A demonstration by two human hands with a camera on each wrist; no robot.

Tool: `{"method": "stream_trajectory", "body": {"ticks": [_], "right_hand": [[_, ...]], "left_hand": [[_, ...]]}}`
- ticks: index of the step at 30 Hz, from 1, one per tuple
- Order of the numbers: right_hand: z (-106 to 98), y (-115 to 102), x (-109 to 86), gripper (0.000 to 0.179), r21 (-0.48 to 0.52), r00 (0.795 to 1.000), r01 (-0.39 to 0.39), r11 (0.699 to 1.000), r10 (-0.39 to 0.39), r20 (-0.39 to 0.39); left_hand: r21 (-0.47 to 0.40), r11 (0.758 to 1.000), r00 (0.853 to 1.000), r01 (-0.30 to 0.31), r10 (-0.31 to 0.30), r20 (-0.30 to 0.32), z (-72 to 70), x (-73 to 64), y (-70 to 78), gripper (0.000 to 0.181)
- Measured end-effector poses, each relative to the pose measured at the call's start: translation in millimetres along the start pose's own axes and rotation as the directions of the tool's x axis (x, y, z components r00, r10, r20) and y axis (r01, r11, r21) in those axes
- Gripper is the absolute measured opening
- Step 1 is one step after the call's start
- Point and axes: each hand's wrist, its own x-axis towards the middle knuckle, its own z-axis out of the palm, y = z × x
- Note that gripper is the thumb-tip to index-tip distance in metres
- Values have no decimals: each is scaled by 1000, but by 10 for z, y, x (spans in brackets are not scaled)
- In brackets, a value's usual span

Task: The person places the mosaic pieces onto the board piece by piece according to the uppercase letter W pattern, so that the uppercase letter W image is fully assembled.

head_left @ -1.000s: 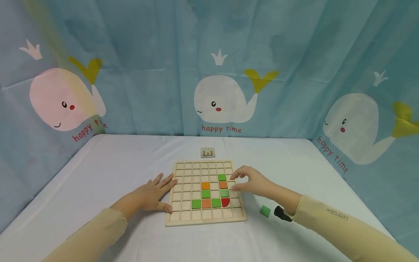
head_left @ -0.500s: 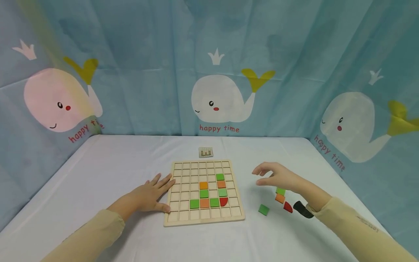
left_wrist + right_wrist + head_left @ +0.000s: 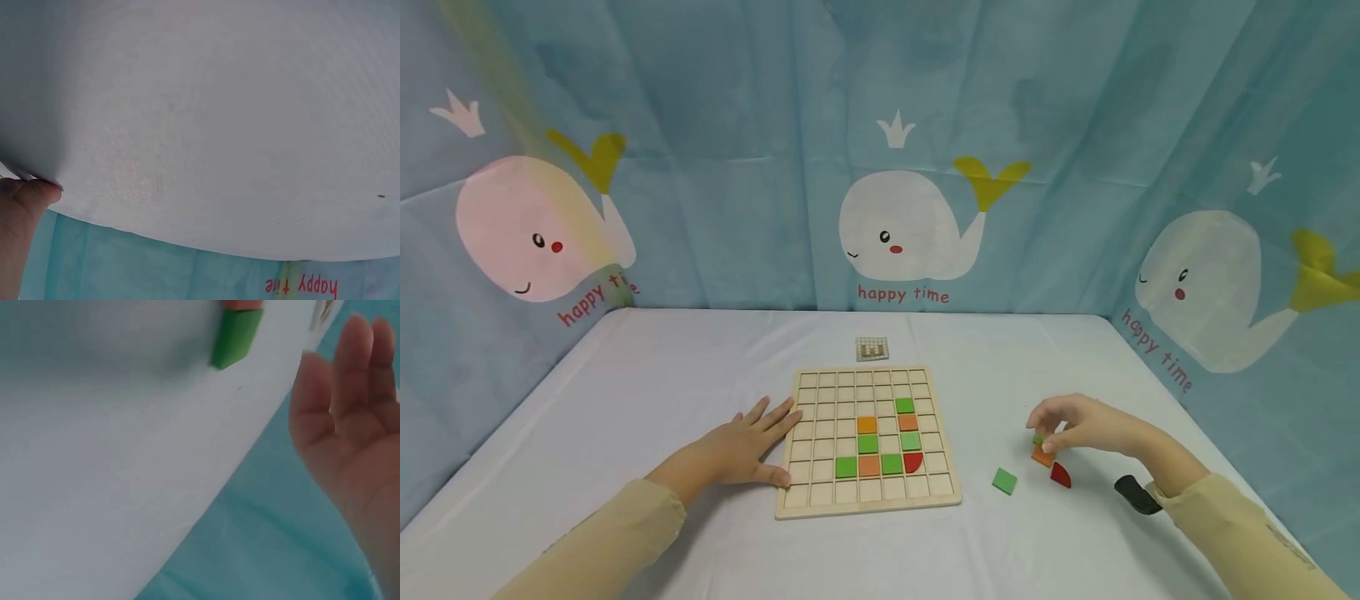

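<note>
My left hand [image 3: 741, 446] rests with spread fingers on the left edge of a wooden grid board [image 3: 868, 506]. Green, orange and red pieces sit in its squares, among them a red quarter-round [image 3: 913, 462] and an orange square [image 3: 867, 425]. To the right of the board, my right hand [image 3: 1090, 425] hovers with bent fingers over a loose orange block [image 3: 1042, 456] and a green block [image 3: 1037, 439], partly hidden by the fingers. In the right wrist view the fingers look apart from that green block [image 3: 236, 339]. The left wrist view catches only part of my left hand [image 3: 28, 200].
A loose green square [image 3: 1004, 481] and a red quarter-round piece [image 3: 1061, 475] lie on the white tablecloth [image 3: 722, 350]. Behind the board is a small pattern card [image 3: 872, 349]. A black object [image 3: 1137, 494] shows beside my right wrist. A blue whale-print curtain [image 3: 737, 208] encloses the table.
My right hand has moved from the board's right side rightward, then down to the loose blocks, with the black object shifting alongside its wrist. My left hand stays on the board.
</note>
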Motion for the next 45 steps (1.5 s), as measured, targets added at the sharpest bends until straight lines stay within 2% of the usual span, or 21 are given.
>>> {"method": "stream_trajectory", "body": {"ticks": [9, 17, 22, 31, 36, 45], "right_hand": [[-59, 308, -150, 20, 35, 992, -2, 999, -2, 126], [-56, 452, -185, 23, 133, 979, -25, 991, -2, 203], [-30, 451, -173, 22, 126, 982, -33, 991, 9, 190], [18, 411, -142, 21, 6, 987, -36, 999, 35, 154], [41, 400, -135, 21, -44, 989, 0, 999, 6, 145], [65, 395, -143, 20, -64, 991, 14, 998, -6, 133]], "left_hand": [[-6, 1000, 1000, -1, 1, 1, 10, 15, 4, 104], [-3, 1000, 1000, -3, 3, 1, 22, 23, -1, 104], [8, 1000, 1000, 11, -11, 7, 5, 37, -13, 105], [4, 1000, 1000, 8, -8, 0, 11, 40, -37, 106], [13, 1000, 1000, -2, 2, 1, 14, 31, -34, 105], [6, 1000, 1000, 0, 0, -1, 20, 9, -20, 105]]}}
